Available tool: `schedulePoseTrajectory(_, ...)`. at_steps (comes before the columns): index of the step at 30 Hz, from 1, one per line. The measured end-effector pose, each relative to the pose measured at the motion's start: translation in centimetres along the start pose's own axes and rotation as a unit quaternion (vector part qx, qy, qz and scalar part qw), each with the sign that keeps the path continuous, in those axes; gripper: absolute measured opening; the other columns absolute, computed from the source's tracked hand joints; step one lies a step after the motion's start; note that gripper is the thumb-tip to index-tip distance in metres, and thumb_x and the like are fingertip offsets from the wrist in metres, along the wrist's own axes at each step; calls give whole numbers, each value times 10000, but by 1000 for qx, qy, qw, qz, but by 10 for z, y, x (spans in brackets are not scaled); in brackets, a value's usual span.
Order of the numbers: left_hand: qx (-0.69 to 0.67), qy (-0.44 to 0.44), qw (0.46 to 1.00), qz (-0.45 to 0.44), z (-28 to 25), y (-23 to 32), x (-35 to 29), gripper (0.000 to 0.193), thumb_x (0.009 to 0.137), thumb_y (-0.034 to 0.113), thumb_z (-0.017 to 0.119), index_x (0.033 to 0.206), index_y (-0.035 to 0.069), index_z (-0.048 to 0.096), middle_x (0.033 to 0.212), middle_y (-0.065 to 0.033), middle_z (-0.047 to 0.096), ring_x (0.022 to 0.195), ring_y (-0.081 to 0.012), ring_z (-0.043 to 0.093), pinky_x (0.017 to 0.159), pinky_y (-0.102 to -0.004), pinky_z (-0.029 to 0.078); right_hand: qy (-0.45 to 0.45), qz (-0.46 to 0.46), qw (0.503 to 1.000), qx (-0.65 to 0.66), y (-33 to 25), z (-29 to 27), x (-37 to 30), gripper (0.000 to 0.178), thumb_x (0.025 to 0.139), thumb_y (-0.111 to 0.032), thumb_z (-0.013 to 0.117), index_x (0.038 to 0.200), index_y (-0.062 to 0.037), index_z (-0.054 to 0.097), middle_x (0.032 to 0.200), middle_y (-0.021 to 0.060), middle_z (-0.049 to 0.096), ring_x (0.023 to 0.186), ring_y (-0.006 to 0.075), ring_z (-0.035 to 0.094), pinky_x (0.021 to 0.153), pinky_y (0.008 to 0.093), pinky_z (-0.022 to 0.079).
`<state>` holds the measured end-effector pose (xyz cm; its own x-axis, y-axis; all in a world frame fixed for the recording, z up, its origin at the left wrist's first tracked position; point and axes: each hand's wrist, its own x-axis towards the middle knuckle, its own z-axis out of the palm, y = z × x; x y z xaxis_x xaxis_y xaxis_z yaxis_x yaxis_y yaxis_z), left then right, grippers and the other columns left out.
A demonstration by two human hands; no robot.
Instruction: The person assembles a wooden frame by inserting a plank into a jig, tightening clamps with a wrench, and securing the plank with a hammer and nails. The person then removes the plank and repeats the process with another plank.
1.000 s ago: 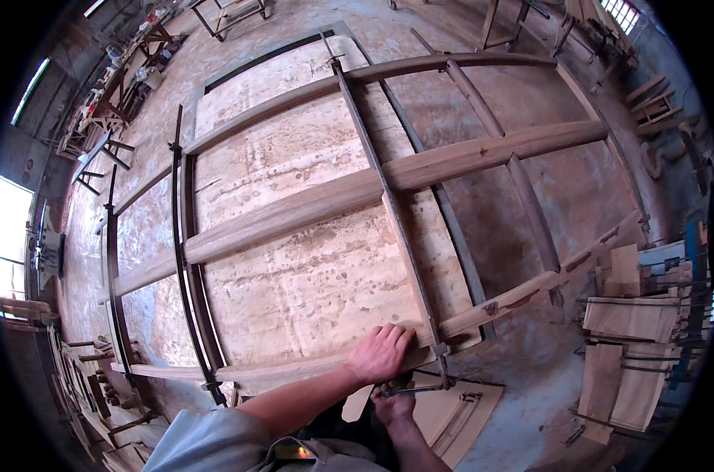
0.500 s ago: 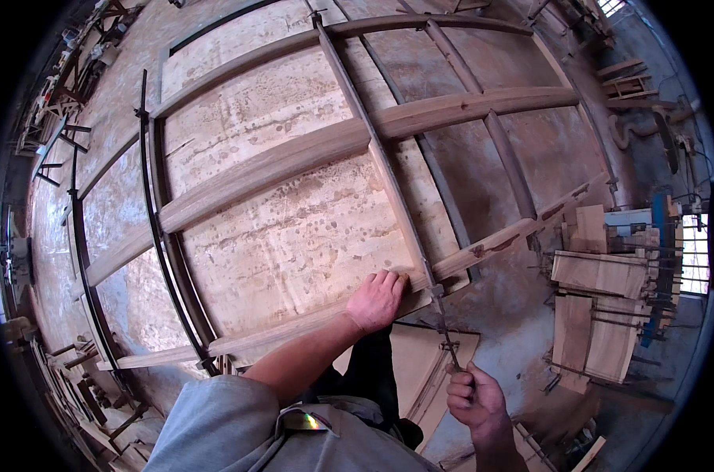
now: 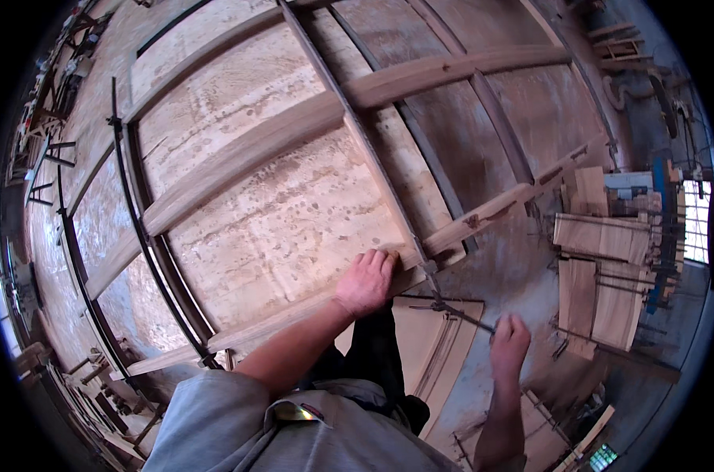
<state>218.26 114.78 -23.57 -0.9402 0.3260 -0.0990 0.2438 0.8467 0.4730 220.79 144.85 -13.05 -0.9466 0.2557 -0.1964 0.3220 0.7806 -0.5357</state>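
Note:
A large wooden frame (image 3: pixel 247 163) of rails and crosspieces spreads out before me. My left hand (image 3: pixel 366 282) lies on its near rail (image 3: pixel 270 321), fingers curled over the wood close to a joint. Across the frame at that joint runs a long metal bar clamp (image 3: pixel 357 134), its screw end (image 3: pixel 430 269) jutting past the near rail. A thin metal rod (image 3: pixel 469 317) slants right from the screw end. My right hand (image 3: pixel 510 344), slightly blurred, is closed around the rod's outer end.
More bar clamps (image 3: pixel 129 181) cross the frame's left part. A pale board (image 3: pixel 278 197) lies beneath the frame. Clamped wooden panels (image 3: pixel 601 236) stand at the right, and flat panels (image 3: pixel 443 346) lie near my legs. Timber pieces (image 3: pixel 81 401) are piled at lower left.
My right hand has swung right and up with the rod's end, so the rod now points more sideways. My left hand keeps its grip on the rail. The whole view has shifted slightly.

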Motion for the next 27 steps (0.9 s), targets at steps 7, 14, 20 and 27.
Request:
schedulePoseTrajectory(7,-9,-10,999,-29,-1,0,3,524,828,188,522,1311,-9,474,1117,-153,549,1076,-293,516,917,-381,410,-50,269,925,264,23,47,110,173,933,-226,520,819,-96,523,619,6,453,427,120,427,355,269,338)
schedulePoseTrajectory(14,-10,-8,999,-29,1,7,10,491,826,163,524,1273,-37,486,1147,-179,557,1070,-321,523,911,-408,417,-230,420,795,372,128,164,134,118,878,-226,603,833,-124,565,658,29,542,467,142,487,361,307,349)
schedulePoseTrajectory(20,-6,-4,999,-50,2,9,8,470,819,162,526,1239,-47,501,1128,-194,561,1046,-336,537,902,-425,428,-315,401,673,537,108,212,77,220,908,-296,595,798,-106,579,639,43,575,517,162,540,449,331,413)
schedulePoseTrajectory(27,16,-14,999,-42,-3,9,10,483,825,173,524,1255,-46,502,1145,-195,560,1053,-329,543,926,-405,425,-122,142,850,493,117,236,44,372,984,-384,519,828,-60,614,776,16,595,753,120,539,699,307,431)
